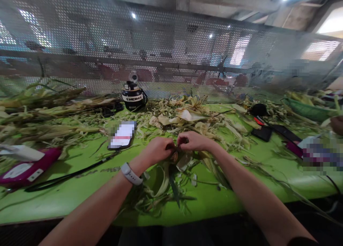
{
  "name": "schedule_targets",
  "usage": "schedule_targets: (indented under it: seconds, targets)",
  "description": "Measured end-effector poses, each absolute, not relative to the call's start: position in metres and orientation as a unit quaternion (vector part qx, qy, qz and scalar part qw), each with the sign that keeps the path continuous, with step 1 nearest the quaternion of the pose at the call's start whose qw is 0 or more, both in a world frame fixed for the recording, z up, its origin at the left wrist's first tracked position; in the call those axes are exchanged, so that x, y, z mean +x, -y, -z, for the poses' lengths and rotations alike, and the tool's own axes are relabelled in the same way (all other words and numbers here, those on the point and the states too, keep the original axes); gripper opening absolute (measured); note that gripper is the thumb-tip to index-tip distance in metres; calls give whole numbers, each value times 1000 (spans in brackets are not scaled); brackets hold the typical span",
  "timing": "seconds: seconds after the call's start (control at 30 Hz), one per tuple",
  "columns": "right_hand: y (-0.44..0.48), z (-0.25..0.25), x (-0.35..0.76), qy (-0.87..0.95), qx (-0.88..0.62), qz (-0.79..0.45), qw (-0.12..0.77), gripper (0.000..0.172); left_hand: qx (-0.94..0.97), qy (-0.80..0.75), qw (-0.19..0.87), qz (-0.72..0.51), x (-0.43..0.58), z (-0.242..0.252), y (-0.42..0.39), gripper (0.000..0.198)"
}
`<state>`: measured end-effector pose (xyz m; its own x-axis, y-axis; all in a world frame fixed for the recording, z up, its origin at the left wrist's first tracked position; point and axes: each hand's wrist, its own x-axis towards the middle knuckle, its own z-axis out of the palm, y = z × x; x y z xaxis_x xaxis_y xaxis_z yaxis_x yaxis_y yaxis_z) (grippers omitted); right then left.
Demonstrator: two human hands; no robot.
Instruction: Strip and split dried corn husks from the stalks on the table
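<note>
Over the middle of the green table (93, 178), my two hands come together, almost touching at the fingertips. My left hand (160, 148), with a pale watch band on its wrist, is closed in a pinch. Below its fingertips shows a small brownish piece of corn husk (174, 157). Closed as well, my right hand (193, 141) has its thumb and fingers bent toward the left one; whatever they pinch is too small to make out. Torn husk strips (164, 181) lie right under both hands. Just beyond them is a heap of dry corn husks (191, 117).
Left of my hands lie a phone (122, 134), a black cord (72, 174) and a purple power strip (34, 167). A black jug (133, 97) stands near the perforated metal screen (166, 60). At right are a dark phone (262, 133) and a green basket (305, 110).
</note>
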<state>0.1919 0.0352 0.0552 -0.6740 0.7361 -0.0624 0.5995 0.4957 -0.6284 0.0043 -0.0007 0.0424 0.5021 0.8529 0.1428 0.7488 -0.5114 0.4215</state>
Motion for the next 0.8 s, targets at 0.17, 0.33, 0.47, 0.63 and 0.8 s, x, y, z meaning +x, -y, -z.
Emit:
schedule_targets:
  seconds: [0.17, 0.33, 0.47, 0.63, 0.8]
  targets:
    - [-37, -53, 192, 859, -390, -311, 114, 16, 867, -457, 103, -169, 6, -44, 3, 12]
    - [-41, -50, 193, 871, -377, -291, 119, 18, 880, -441, 55, -168, 6, -38, 2, 11]
    - [-42, -51, 195, 880, -351, -299, 114, 23, 884, -423, 50, -194, 6, -34, 0, 11]
    - [-43, -51, 196, 879, -338, -313, 126, 26, 879, -419, 70, -215, 5, -31, -1, 10]
    - [-43, -55, 199, 867, -391, -271, 149, 19, 870, -435, 87, -214, 6, -31, -1, 10]
